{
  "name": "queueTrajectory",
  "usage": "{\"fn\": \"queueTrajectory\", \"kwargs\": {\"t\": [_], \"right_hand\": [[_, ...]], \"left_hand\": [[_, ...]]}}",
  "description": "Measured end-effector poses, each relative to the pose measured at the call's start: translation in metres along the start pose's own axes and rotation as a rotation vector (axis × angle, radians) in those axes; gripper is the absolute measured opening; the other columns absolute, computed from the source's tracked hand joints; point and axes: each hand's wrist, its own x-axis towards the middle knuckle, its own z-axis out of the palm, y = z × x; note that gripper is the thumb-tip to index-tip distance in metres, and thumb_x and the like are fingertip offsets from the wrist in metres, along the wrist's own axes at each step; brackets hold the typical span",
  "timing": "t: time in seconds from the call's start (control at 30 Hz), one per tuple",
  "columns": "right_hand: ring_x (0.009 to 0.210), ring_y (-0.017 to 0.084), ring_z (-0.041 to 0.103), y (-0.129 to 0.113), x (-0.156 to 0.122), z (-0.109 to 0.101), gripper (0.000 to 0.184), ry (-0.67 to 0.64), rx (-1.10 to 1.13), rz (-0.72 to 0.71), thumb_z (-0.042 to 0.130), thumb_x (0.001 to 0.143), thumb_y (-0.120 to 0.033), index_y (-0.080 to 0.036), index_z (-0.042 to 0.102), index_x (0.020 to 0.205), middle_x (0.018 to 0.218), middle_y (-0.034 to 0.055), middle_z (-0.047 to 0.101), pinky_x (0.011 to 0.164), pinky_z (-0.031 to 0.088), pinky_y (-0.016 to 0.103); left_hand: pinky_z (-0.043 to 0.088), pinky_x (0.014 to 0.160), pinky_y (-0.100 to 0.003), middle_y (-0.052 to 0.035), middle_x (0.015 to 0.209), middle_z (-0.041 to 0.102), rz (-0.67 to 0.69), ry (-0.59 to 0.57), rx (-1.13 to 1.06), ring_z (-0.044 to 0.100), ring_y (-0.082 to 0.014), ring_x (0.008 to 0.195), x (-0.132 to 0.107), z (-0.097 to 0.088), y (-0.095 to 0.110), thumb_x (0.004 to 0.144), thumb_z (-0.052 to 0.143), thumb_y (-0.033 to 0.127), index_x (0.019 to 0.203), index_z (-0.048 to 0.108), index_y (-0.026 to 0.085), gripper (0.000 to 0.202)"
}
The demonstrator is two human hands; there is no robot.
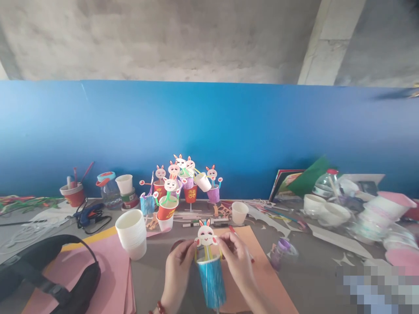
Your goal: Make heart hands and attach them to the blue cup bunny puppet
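Between both hands stands a blue-wrapped paper cup (212, 281) with a paper rabbit face (206, 236) on straws rising out of it. My left hand (178, 266) pinches the cup's left rim and the straw there. My right hand (238, 260) is closed at the right rim, fingertips by the rabbit's paw. The cup rests on an orange paper sheet (262, 279). Behind it stands a group of finished rabbit cups (178, 185) in red, purple and blue.
A stack of white paper cups (132, 233) stands to the left on pink sheets (108, 279). A black bag (49, 279) lies at the lower left, a glue gun (90, 214) behind it. Bowls, a plastic bottle (325, 183) and paper scraps crowd the right. A blue wall (209, 131) backs the table.
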Motion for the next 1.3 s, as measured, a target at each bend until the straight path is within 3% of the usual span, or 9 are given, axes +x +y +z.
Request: {"fn": "queueTrajectory", "kwargs": {"t": [0.17,0.4,0.6,0.83,1.0,1.2,1.3], "right_hand": [[0.052,0.014,0.048,-0.002,-0.002,0.0,0.029,0.009,0.028,0.012,0.066,0.084,-0.044,-0.02,0.06,0.069,0.06,-0.0034,0.053,0.049,0.037,0.024],[0.055,0.015,0.049,-0.001,-0.001,0.0,0.029,0.023,0.058,0.024,0.068,0.082,-0.044,-0.02,0.059,0.068,0.059,-0.0031,0.054,0.052,0.038,0.024],[0.06,0.017,0.053,-0.003,0.001,-0.001,0.032,0.026,0.107,0.045,0.068,0.081,-0.05,-0.019,0.063,0.071,0.065,0.0004,0.061,0.055,0.042,0.026],[0.053,0.014,0.047,-0.008,0.001,-0.001,0.037,-0.028,0.149,0.089,0.069,0.078,-0.053,-0.021,0.057,0.064,0.057,-0.0041,0.05,0.05,0.04,0.025],[0.052,0.014,0.044,-0.014,-0.002,-0.001,0.046,-0.027,0.145,0.109,0.059,0.084,-0.059,-0.022,0.05,0.059,0.053,-0.0059,0.041,0.049,0.039,0.025],[0.054,0.014,0.046,-0.012,0.001,-0.002,0.04,-0.046,0.127,0.073,0.068,0.079,-0.056,-0.021,0.057,0.064,0.059,-0.0038,0.051,0.051,0.037,0.025],[0.053,0.013,0.043,-0.007,0.003,-0.003,0.039,-0.049,0.121,0.067,0.068,0.08,-0.053,-0.021,0.055,0.063,0.057,-0.005,0.047,0.05,0.034,0.025]], "left_hand": [[0.051,0.075,-0.032,-0.007,0.086,0.078,-0.002,-0.023,0.034,0.068,-0.0283,0.085,0.0,0.0,0.005,0.084,0.061,0.052,0.084,0.076,0.02,0.036],[0.05,0.083,-0.034,-0.0076,0.094,0.079,0.033,-0.017,0.075,0.068,-0.0297,0.091,0.005,-0.006,0.008,0.079,0.067,0.045,0.086,0.079,0.023,0.026],[0.05,0.066,-0.027,-0.005,0.076,0.072,-0.017,-0.015,-0.037,0.063,-0.0218,0.073,0.001,-0.002,0.005,0.081,0.065,0.055,0.081,0.071,0.018,0.037],[0.044,0.057,-0.022,0.0013,0.067,0.058,-0.039,-0.02,-0.15,0.051,-0.0144,0.064,0.0,0.001,0.005,0.079,0.07,0.056,0.073,0.063,0.019,0.038],[0.044,0.06,-0.023,0.002,0.066,0.056,-0.038,-0.012,-0.18,0.049,-0.0135,0.063,-0.002,0.0,0.004,0.081,0.067,0.057,0.071,0.058,0.019,0.04],[0.044,0.061,-0.022,0.0017,0.068,0.056,-0.019,-0.014,-0.171,0.049,-0.0143,0.066,-0.004,-0.001,0.005,0.08,0.07,0.054,0.07,0.06,0.019,0.037],[0.044,0.063,-0.022,0.0013,0.068,0.056,-0.009,-0.012,-0.166,0.049,-0.0151,0.069,-0.003,-0.001,0.006,0.08,0.07,0.052,0.071,0.061,0.019,0.036]]}}
